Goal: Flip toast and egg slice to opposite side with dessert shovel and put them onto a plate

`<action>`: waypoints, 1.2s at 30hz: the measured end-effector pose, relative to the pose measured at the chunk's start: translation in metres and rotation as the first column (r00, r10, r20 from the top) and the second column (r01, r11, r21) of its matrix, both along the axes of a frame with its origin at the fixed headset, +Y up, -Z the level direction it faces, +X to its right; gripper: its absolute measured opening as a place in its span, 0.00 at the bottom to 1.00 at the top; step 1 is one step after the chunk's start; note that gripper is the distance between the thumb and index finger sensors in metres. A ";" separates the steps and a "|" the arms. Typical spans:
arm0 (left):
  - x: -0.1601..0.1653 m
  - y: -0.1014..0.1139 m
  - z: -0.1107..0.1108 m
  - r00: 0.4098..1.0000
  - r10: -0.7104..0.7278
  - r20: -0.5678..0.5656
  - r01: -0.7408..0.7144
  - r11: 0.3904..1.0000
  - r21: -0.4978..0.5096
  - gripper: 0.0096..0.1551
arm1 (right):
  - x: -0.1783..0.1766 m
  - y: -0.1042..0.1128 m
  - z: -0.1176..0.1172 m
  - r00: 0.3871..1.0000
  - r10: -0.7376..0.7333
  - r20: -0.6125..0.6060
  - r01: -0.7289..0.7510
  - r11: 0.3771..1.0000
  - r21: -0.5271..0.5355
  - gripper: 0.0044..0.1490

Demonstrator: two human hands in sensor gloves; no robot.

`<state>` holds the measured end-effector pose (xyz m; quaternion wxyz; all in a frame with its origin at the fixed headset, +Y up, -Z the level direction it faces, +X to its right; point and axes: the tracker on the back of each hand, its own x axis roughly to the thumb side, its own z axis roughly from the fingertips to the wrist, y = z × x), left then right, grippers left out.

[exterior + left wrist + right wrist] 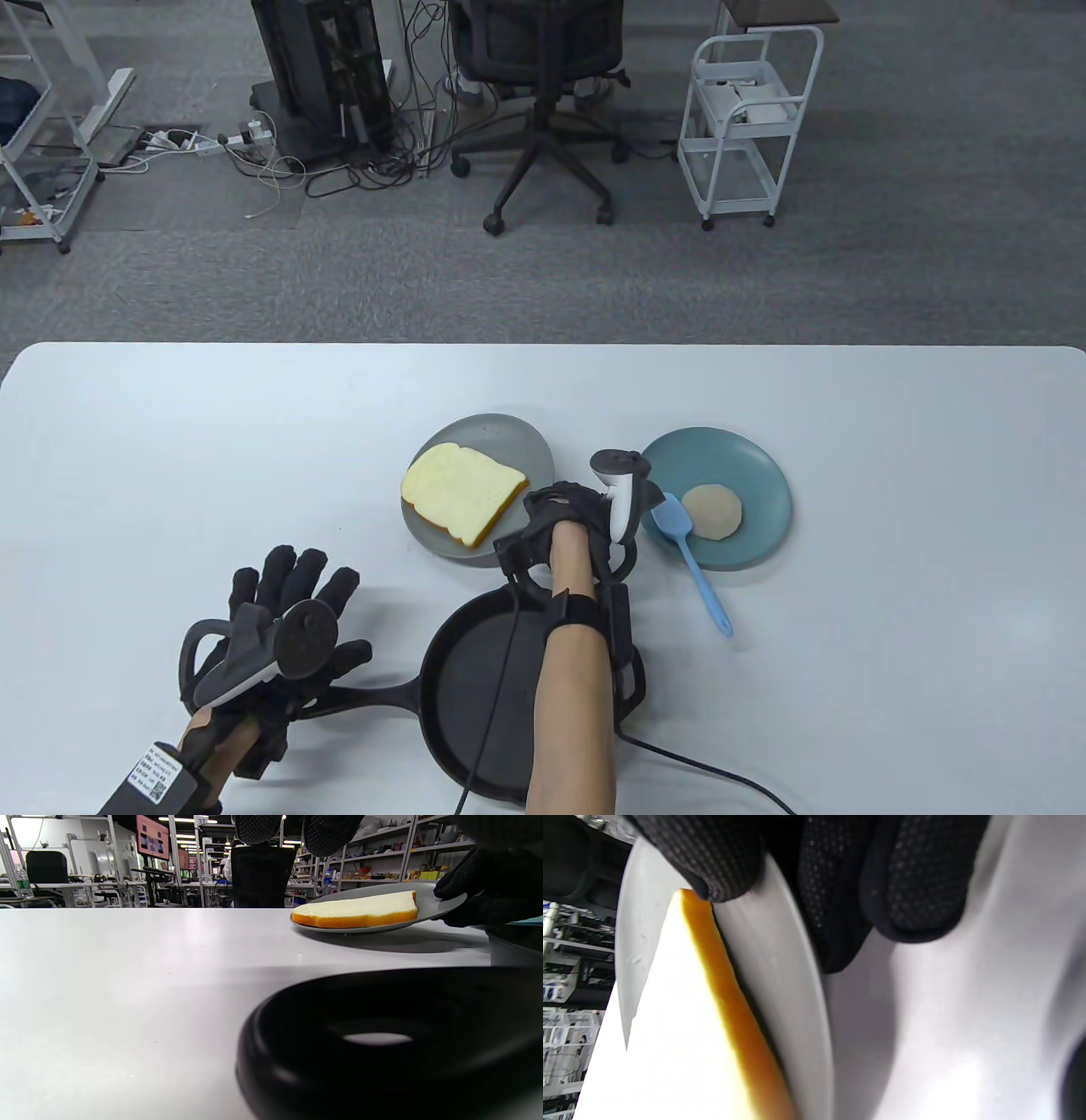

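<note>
A slice of toast (462, 492) lies on the grey plate (517, 441) at mid-table. My right hand (547, 505) pinches that plate's near right rim, thumb (712, 857) on top by the toast's crust (729, 1005) and fingers (916, 878) underneath. In the left wrist view the grey plate (441, 902) is tilted, its right side raised. The round egg slice (712, 512) sits on the blue plate (764, 475), with the blue dessert shovel (697, 560) lying over that plate's near rim, free of any hand. My left hand (297, 594) hovers with fingers spread above the pan handle (373, 692).
A black frying pan (484, 679) sits at the near edge under my right forearm, its handle ring (382, 1039) pointing left. A cable runs across the pan. Beyond the table's far edge stand an office chair (543, 85) and a white cart (747, 127).
</note>
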<state>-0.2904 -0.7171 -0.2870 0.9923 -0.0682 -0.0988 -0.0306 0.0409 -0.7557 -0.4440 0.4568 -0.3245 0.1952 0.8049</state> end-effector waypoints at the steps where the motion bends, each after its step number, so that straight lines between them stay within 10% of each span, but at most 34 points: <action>1: 0.000 0.000 0.000 1.000 0.002 0.002 -0.002 1.000 -0.002 0.55 | 0.001 0.001 0.001 1.000 -0.021 0.001 0.021 1.000 0.016 0.30; 15: 0.001 0.002 0.000 1.000 0.008 0.010 -0.008 1.000 -0.002 0.55 | 0.062 0.069 0.091 0.972 -0.032 -0.233 0.082 0.975 0.207 0.30; 30: 0.010 -0.005 0.002 0.999 -0.027 0.041 0.028 0.999 -0.021 0.55 | 0.068 0.042 0.162 0.897 0.199 -0.394 -0.021 0.910 0.414 0.29; 36: 0.010 -0.007 0.002 0.999 -0.028 0.039 0.029 0.999 -0.026 0.55 | 0.068 0.049 0.182 0.867 0.370 -0.334 -0.109 0.794 0.598 0.29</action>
